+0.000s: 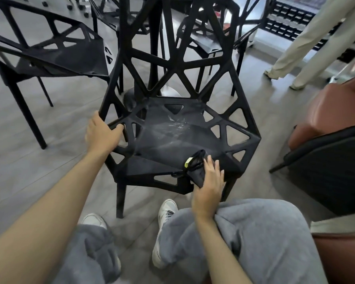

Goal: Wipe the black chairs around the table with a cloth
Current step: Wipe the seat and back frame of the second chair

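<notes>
Two hands work on one chair. Nearest, the right hand (208, 187) rests on the front right corner of the seat, its fingers (212, 168) lying fairly straight over a bunched dark cloth (197, 171) with the thumb tucked below it; a small yellow-green tag shows at the cloth's far end. The cloth's long axis runs from the palm up and away past the fingertips, toward the seat's middle. Left of those fingers, the left hand (101, 134) curls around the seat's left edge bar. The black chair (172, 128) faces the person, its back rising away; pale streaks mark the seat beyond the fingertips. Behind it stand at least three more black chairs, one (49, 56) far left of the left hand. A brown seat (336, 105) and a dark chair (332, 169) crowd the right; another person's legs (303, 50) stand beyond.
</notes>
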